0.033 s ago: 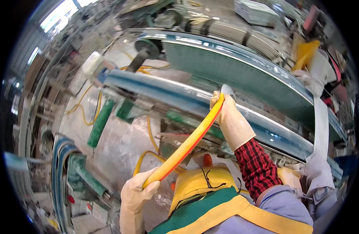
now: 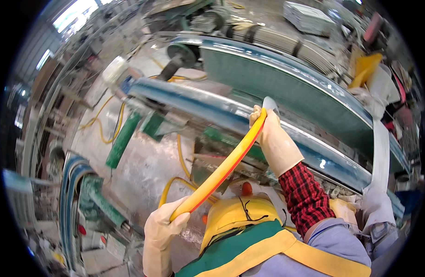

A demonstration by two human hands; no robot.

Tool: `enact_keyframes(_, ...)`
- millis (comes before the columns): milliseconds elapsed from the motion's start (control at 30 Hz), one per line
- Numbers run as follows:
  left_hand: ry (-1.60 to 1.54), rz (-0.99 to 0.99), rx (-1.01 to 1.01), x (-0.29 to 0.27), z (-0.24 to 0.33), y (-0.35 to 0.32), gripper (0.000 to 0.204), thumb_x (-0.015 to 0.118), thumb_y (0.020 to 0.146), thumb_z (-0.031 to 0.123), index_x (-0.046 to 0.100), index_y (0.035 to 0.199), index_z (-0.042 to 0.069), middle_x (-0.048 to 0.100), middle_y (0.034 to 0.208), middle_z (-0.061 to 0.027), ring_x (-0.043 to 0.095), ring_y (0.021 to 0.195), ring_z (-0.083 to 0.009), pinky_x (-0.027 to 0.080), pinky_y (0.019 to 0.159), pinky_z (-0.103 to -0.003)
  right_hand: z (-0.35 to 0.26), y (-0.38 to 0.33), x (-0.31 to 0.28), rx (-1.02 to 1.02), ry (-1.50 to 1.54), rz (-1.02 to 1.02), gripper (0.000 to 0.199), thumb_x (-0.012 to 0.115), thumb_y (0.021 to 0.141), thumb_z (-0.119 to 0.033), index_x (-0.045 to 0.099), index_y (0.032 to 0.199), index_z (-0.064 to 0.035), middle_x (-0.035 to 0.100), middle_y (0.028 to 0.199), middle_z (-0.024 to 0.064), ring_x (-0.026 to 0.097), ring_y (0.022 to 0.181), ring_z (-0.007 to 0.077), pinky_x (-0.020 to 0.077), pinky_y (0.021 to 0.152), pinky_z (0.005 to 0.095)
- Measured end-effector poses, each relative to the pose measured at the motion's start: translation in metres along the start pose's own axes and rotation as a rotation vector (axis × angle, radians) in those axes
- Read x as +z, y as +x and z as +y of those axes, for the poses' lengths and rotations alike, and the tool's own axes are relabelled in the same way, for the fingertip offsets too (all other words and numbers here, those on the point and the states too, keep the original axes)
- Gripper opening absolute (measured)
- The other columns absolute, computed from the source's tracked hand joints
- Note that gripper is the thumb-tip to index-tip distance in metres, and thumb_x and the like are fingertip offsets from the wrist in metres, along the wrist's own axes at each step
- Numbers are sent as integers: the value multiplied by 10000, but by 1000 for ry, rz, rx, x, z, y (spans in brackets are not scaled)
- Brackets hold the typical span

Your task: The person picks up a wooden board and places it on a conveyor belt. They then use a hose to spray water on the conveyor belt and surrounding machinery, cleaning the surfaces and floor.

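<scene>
A yellow hose [image 2: 224, 170] with a red stripe runs in a slight curve between my two hands. My left hand [image 2: 162, 226], in a cream rubber glove, is closed round its lower end at the bottom of the view. At the upper end my right hand [image 2: 276, 141], in a matching glove under a red-and-black checked sleeve [image 2: 304, 197], is closed round the hose. A pale grey, rounded piece [image 2: 270, 104] shows just past the right fingers; I cannot tell what it is. The right hand is in front of the long blue-edged conveyor [image 2: 198, 107].
A second conveyor with a green belt [image 2: 277, 81] lies beyond. A green roller [image 2: 124, 141] is at the left, and a blue-edged curved belt [image 2: 70, 203] at the lower left. Yellow hose [image 2: 180, 159] trails over the wet floor. A whitish post [image 2: 380, 152] stands at the right.
The view has turned slightly, so the surroundings sit a little further right. Both hands keep their hold on the hose, almost unmoved.
</scene>
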State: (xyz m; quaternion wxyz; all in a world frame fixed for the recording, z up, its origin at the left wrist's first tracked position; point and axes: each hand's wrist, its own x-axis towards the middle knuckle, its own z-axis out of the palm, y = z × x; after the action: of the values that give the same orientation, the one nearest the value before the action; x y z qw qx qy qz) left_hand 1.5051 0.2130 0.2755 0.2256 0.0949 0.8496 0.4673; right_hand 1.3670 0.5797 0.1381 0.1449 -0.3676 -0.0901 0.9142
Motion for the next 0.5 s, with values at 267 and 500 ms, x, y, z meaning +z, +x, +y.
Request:
enact_keyframes(267, -270, 218, -28, -40, -135, -156, 524, 675, 874, 419, 642, 1164, -16, 585, 711, -17, 524, 631, -76, 416, 582, -237, 174, -108, 11, 177, -288, -194, 406, 311, 1042, -339, 530, 1019, 1, 510, 714, 61, 485, 533, 153, 473, 473, 309)
enact_keyframes(500, -555, 471, -317, -7, -250, -302, 567, 724, 846, 432, 631, 1190, -9, 579, 721, 16, 514, 618, -66, 394, 542, -227, 331, -152, -83, 335, -587, -103, 445, 347, 1032, -379, 554, 1039, 15, 620, 833, 178, 593, 637, 271, 536, 577, 388)
